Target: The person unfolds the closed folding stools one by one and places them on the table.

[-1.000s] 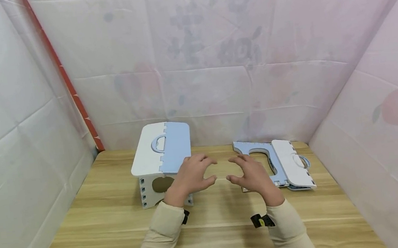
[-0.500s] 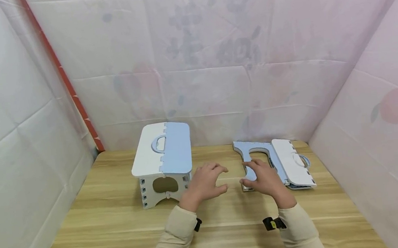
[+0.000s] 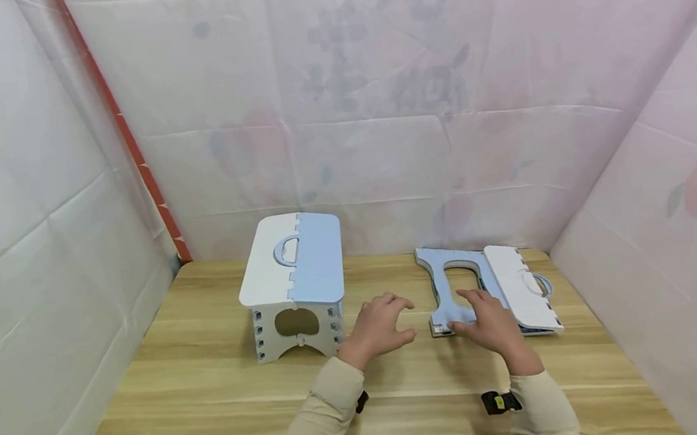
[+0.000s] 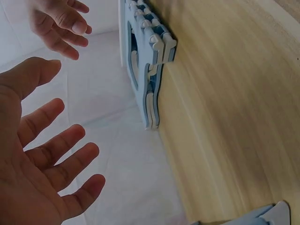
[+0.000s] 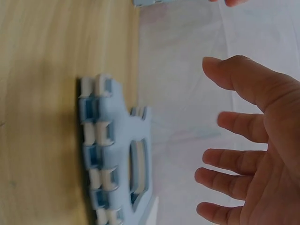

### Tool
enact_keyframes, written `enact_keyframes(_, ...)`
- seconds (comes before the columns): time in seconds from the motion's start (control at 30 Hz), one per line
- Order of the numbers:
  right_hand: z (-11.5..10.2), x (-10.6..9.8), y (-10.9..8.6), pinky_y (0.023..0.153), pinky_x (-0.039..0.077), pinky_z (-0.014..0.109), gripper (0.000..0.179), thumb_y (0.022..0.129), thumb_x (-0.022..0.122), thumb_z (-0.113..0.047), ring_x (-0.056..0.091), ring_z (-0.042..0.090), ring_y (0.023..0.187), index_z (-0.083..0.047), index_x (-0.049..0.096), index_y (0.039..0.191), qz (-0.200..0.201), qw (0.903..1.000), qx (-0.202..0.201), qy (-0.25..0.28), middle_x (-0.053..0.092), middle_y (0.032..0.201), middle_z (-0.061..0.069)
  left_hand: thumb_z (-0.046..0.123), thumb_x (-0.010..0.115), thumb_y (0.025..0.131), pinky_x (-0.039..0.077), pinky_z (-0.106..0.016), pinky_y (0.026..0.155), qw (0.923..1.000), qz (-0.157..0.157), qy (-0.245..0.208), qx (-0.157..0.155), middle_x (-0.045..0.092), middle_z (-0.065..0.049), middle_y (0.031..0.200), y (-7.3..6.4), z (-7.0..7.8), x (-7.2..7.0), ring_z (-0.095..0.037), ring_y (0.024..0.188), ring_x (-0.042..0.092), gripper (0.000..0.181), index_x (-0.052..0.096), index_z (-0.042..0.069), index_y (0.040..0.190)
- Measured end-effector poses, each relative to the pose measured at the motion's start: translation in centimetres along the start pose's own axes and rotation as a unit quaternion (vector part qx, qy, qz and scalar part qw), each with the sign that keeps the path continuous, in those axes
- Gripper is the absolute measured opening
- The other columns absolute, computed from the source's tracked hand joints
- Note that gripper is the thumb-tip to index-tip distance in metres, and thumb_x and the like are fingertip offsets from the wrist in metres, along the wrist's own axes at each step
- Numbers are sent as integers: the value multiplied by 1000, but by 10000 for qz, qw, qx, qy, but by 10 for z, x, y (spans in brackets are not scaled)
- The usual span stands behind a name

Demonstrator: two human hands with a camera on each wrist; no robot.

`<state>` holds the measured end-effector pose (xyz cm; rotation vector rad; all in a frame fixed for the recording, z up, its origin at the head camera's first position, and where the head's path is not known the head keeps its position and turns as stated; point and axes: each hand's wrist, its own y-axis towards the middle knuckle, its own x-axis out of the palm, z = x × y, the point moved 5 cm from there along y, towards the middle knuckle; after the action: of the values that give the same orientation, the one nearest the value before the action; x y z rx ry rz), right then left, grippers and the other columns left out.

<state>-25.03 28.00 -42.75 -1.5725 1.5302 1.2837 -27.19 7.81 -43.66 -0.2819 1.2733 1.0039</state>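
Note:
On the right of the table lies a blue-and-white folding stool (image 3: pixel 450 309), folded flat, with a blue carry handle (image 3: pixel 544 285) on its right side. My right hand (image 3: pixel 490 323) hovers over its near part, fingers spread and holding nothing. In the right wrist view the hinged edge of the folded stool (image 5: pixel 101 140) shows apart from the fingers (image 5: pixel 229 161). My left hand (image 3: pixel 380 327) is in the air between that stool and a second folding stool (image 3: pixel 315 263), which stands unfolded on its legs. In the left wrist view the left hand's fingers (image 4: pixel 65 164) are spread with nothing in them.
Both stools stand on a wood-grain table (image 3: pixel 216 416). Pale printed sheets (image 3: pixel 378 136) hang behind it and along both sides, with a red strip (image 3: pixel 150 181) at the back left corner. Each wrist wears a black strap (image 3: pixel 500 402).
Both hands have moved right and slightly nearer the front, away from the unfolded stool. My right hand now overlaps the folded one. Neither stool has moved on the table.

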Motion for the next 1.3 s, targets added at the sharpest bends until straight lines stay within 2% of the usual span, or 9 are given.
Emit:
enact_keyframes(0.23, 22, 6, -5, 78, 38, 64, 72, 78, 74, -25, 42, 52, 109, 7, 42, 133, 87, 9993, 355, 79, 43, 126, 35, 36, 66, 78, 44, -36, 70, 9993, -49, -63, -359, 59, 3, 106, 8, -2, 18, -17, 94, 56, 35, 64, 22, 111)
enact_keyframes(0.43, 40, 7, -12, 75, 37, 65, 76, 78, 74, -26, 42, 53, 108, 7, 37, 136, 105, 9982, 596, 17, 40, 126, 37, 35, 65, 79, 43, -36, 69, 9979, -143, -137, -611, 60, 2, 105, 14, 1, 34, -18, 93, 57, 33, 64, 21, 109)
enact_keyframes(0.67, 58, 12, -14, 72, 39, 64, 81, 77, 74, -29, 43, 55, 105, 8, 35, 137, 84, 9972, 747, -48, 39, 126, 38, 36, 68, 78, 42, -35, 67, 9970, -63, -171, -751, 60, 3, 104, 19, 1, 46, -16, 90, 57, 36, 64, 22, 111)
enact_keyframes(0.93, 76, 12, -16, 71, 39, 64, 81, 76, 75, -29, 43, 57, 101, 11, 35, 134, 159, 9960, 861, -196, 40, 122, 40, 31, 68, 79, 44, -31, 67, 9944, 203, -648, -815, 60, 2, 102, 16, -1, 63, -13, 86, 57, 35, 64, 20, 111)
enact_keyframes(1.13, 88, 13, -20, 74, 37, 65, 83, 76, 74, -28, 39, 58, 104, 13, 32, 135, 115, 9944, 1039, -133, 37, 122, 41, 30, 70, 77, 45, -30, 71, 9894, 59, -1044, -1008, 61, -1, 104, 17, 3, 74, -11, 86, 57, 40, 62, 19, 115)
enact_keyframes(1.3, 96, 14, -23, 78, 34, 66, 84, 77, 73, -27, 35, 59, 107, 13, 29, 136, 112, 9928, 1195, -16, 34, 124, 43, 31, 70, 78, 46, -26, 68, 9909, -10, -1019, -879, 61, 1, 105, 19, 6, 78, -8, 85, 57, 41, 62, 21, 116)
